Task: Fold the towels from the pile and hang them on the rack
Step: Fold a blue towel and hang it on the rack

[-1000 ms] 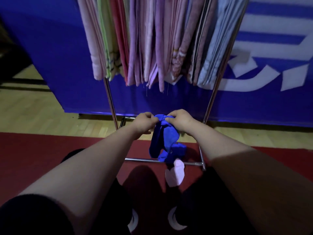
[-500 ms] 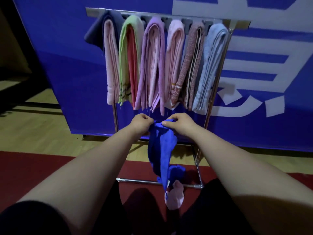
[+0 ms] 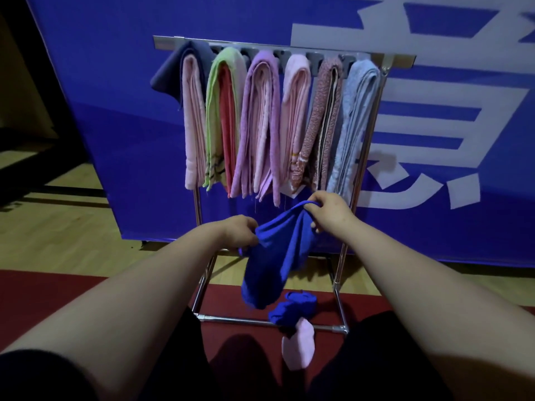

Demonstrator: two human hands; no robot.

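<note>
On rack (image 3: 399, 60), six slots carry hung towels (image 3: 260, 125); L hand (image 3: 236, 231) & R hand (image 3: 330, 211) each pinch top edge of blue towel (image 3: 278, 256), hanging loose in front of rack, not yet folded; floor pile (image 3: 292, 309) (blue + pink) remains at rack base.

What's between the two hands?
A blue towel: the left hand and right hand each grip its top edge, seen in the head view.

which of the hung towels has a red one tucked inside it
The lime green towel, second from the left on the rack; red shows between its layers.
</note>
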